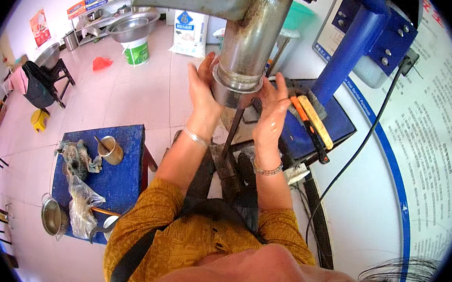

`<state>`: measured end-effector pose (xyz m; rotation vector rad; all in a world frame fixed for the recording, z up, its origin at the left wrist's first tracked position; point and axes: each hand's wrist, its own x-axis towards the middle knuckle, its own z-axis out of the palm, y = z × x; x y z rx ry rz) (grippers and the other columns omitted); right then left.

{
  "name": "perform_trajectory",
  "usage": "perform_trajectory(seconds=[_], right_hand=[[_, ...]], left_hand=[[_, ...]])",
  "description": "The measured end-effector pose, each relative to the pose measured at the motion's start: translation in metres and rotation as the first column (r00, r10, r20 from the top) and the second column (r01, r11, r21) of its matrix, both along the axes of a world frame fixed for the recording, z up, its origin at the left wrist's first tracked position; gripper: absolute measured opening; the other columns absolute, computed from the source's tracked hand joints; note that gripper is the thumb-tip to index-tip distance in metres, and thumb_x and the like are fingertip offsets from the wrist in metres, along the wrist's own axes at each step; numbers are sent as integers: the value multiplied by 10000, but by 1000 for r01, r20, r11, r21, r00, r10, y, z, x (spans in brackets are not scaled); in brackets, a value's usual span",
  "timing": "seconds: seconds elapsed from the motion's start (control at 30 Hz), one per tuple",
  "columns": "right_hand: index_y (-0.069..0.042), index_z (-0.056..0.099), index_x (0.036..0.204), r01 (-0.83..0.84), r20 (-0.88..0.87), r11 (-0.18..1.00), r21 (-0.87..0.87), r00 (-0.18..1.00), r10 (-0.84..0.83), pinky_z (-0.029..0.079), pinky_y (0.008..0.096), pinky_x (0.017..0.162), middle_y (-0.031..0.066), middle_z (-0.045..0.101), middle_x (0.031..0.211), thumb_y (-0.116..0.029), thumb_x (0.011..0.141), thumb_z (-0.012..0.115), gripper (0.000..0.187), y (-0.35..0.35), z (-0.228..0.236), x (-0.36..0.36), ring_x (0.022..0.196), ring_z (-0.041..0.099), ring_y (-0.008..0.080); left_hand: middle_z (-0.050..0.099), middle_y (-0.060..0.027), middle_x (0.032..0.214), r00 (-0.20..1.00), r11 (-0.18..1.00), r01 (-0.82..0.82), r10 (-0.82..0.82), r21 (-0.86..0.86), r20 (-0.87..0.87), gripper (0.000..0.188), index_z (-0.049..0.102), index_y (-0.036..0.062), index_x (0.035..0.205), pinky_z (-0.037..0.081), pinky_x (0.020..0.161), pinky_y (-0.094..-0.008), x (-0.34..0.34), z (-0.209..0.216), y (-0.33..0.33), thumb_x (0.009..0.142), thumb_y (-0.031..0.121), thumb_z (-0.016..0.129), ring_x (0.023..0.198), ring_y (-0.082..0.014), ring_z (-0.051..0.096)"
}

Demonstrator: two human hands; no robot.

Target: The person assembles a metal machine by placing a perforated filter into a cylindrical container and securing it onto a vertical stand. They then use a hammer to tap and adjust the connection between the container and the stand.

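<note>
A: Where is the metal collar [233,95]?

B: On the lower end of the metal cylinder [251,43], wider than the tube itself. All places taken from that cylinder.

A: What is obscured?

B: Cylinder's upper end: cut off by the top edge of the view. Collar's far side: out of sight. Below the cylinder, a dark rod [235,128]; its top is covered by the collar, its foot blends into dark metal parts [228,178].

A: Heading and long axis?

B: Cylinder stands near upright, top leaning right in the head view, lower end pointing down toward the person. Collar shares that axis.

A: State of the grip?

B: Left hand [207,90] left of the cylinder's lower end, curved round the collar's side. Some fingertips run behind the metal; cannot tell whether they press. Right hand [272,113] on the cylinder's right, just beside the collar, fingers spread, pale specks on the skin. Contact there hard to make out.

A: Surroundings?

B: Right of the cylinder, a blue post [347,55]. Lower right of it, a table [342,129] with an orange-and-black tool [310,128]. Lower left of it, a second blue table [124,180] bearing a metal cup [111,151] and a clear plastic bag [82,204], contents unclear.
</note>
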<state>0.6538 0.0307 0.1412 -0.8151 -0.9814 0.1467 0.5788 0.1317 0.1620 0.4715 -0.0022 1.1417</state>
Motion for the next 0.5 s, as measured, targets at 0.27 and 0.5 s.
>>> perform_trajectory(seconds=[0.27,0.5], right_hand=[[50,416,1273,-382,-345,922,-64,875,338,381,366,980,147,508,1248,-561,942,293,705,31,23,14,1134,495,231],[86,446,1239,113,-19,991,-69,993,-115,326,394,972,154,520,1199,-624,919,195,819,9,-17,10,1112,476,251]], left_hand=[[470,-192,1278,916,849,-316,390,423,-98,580,406,-79,1279,357,1004,-372,13,-10,8,994,385,207,1164,-264,473],[486,-182,1277,973,975,-143,170,170,-154,623,416,-88,1276,353,1000,-354,0,7,3,990,414,184,1148,-260,485]])
